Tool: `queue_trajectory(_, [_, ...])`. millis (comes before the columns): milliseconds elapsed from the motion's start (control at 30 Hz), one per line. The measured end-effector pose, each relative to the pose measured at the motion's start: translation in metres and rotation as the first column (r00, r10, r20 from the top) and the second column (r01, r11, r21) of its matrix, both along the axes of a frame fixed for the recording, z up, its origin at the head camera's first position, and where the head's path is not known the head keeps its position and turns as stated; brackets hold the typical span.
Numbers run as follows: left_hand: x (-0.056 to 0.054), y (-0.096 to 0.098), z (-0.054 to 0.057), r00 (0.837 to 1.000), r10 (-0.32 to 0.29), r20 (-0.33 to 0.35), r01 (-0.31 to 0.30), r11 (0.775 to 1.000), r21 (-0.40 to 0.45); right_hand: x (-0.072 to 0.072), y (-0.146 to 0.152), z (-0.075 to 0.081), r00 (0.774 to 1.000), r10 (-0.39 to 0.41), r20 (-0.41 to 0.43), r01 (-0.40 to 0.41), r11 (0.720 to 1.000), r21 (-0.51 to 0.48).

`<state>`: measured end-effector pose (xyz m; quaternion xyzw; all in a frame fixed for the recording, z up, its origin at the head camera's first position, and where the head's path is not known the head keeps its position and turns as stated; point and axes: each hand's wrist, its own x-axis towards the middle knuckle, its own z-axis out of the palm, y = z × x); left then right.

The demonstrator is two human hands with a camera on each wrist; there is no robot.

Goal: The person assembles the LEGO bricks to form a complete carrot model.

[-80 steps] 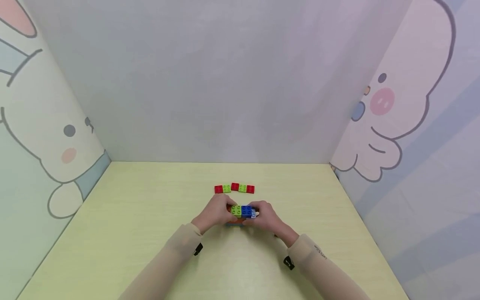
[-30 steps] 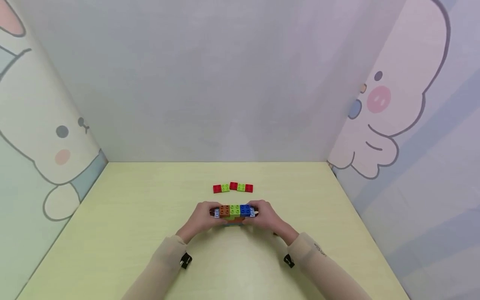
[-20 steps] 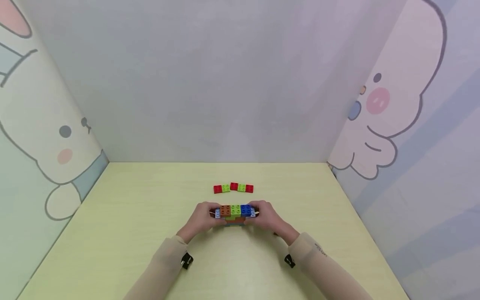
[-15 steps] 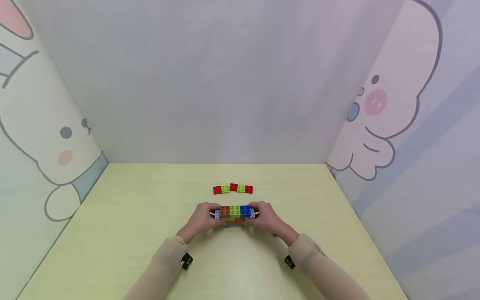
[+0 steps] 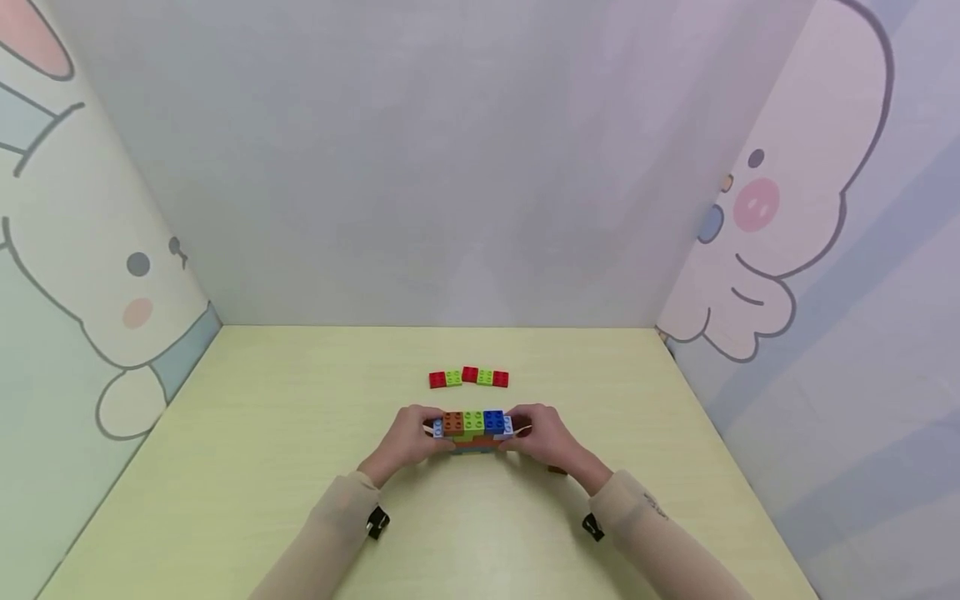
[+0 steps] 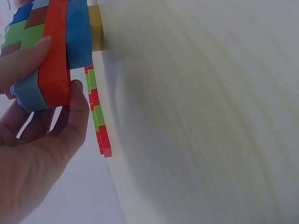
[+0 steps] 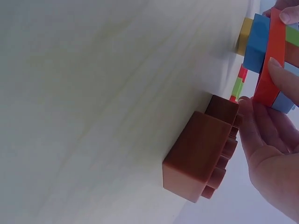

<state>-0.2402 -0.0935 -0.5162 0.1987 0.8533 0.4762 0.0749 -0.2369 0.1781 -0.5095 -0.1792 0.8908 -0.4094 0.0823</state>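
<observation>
A stacked building-block structure point(image 5: 474, 422) stands on the table in front of me. Its top row shows brown, lime green and dark blue blocks, with pale blue ones at both ends. Lower down are a long orange-red block point(image 6: 56, 51), a blue block point(image 6: 78, 35) and a small yellow base block point(image 6: 95, 28). The left hand point(image 5: 405, 435) grips the left end, thumb on the near side and fingers behind. At the right end, the right hand point(image 5: 546, 435) holds the structure likewise, its thumb against the orange-red layer in the right wrist view.
Behind the structure lies a row of red and lime green blocks point(image 5: 484, 377), slightly stepped. Brown blocks point(image 7: 196, 151) sit on the table near the right wrist. Walls with cartoon animals close off the back and both sides of the table point(image 5: 300, 375).
The left hand has slid left from over the top row to the left end, uncovering the brown and pale blue blocks. The right hand has shifted slightly right, still holding its end.
</observation>
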Motion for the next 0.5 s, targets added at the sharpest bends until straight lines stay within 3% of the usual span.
queue_trajectory(500, [0.000,0.002,0.003,1.000,0.013,0.004,-0.013,1.000,-0.016,0.000,0.011,0.014,1.000,0.007,-0.014,-0.006,0.993,0.119])
